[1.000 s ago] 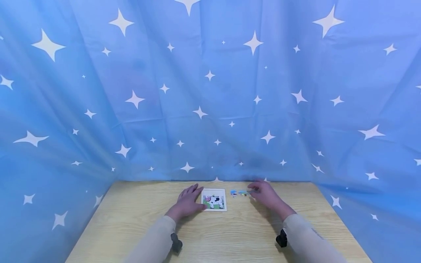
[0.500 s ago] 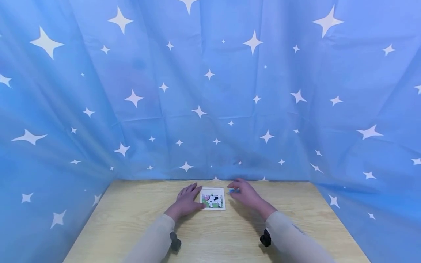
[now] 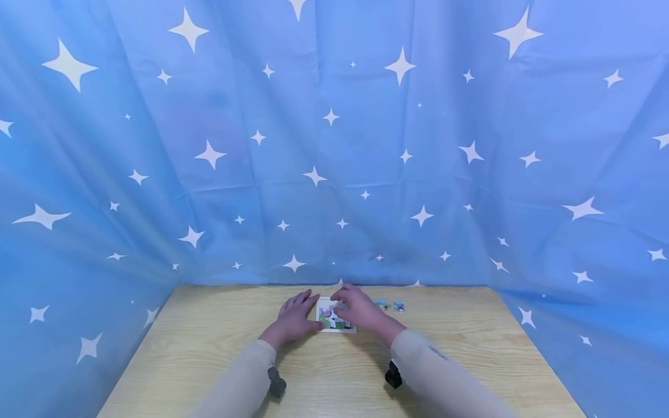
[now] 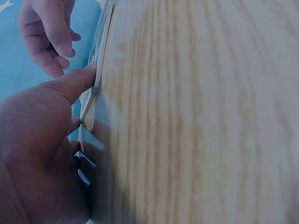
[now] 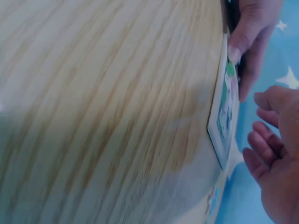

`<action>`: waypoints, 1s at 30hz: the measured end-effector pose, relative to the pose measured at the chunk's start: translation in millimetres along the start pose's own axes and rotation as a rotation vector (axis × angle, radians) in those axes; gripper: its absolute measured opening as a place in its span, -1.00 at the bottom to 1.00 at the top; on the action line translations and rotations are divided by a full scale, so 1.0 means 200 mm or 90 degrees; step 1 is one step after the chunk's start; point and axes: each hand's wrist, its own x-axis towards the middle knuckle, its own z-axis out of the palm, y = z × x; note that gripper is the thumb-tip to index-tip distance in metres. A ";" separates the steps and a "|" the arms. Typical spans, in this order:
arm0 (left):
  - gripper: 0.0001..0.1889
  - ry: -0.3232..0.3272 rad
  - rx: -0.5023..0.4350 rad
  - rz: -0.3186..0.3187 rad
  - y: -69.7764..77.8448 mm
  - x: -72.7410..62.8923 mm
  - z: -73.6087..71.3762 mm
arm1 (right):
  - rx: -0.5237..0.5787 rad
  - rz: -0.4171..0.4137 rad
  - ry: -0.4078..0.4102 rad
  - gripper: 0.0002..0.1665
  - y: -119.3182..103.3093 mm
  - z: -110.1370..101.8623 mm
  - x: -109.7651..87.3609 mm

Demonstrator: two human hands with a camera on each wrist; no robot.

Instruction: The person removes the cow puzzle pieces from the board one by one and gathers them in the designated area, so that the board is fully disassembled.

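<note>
A small white-rimmed jigsaw board with a cow picture lies near the table's back edge. My left hand rests at its left side, thumb pressing the near corner and fingers stretched along the edge. In the left wrist view that thumb lies on the board's rim. Over the board's upper right hovers my right hand, fingers bent and pointing left. Seen from the right wrist, the right hand is lifted off the board; whether a piece sits between its fingertips is hidden. Loose blue-toned jigsaw pieces lie right of the board.
The wooden table ends at the blue star-patterned curtain, which hangs behind and along both sides. A black wrist device sits under the left sleeve, another black wrist device under the right.
My right hand has moved left from the loose pieces to above the board, uncovering pieces on the right. My left hand has kept its place at the board. The head view has shifted slightly.
</note>
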 end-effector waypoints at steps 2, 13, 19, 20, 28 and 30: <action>-0.08 0.001 0.002 0.003 -0.02 0.01 0.01 | -0.002 0.000 -0.009 -0.62 0.00 0.02 0.01; -0.09 -0.005 0.010 0.006 -0.01 0.00 0.01 | 0.001 -0.025 -0.041 -0.62 -0.02 0.09 0.03; -0.06 -0.014 -0.004 -0.006 0.00 -0.03 0.01 | -0.009 -0.040 -0.084 -0.61 -0.04 0.10 0.05; -0.06 -0.013 -0.002 -0.002 -0.01 -0.03 0.02 | -0.010 -0.043 -0.092 -0.62 -0.05 0.10 0.05; -0.06 0.013 0.003 0.026 -0.05 0.02 0.04 | 0.006 -0.056 -0.111 -0.62 -0.03 0.07 0.07; -0.05 0.010 0.004 0.029 -0.05 0.03 0.04 | 0.026 -0.039 -0.115 -0.63 -0.02 0.06 0.08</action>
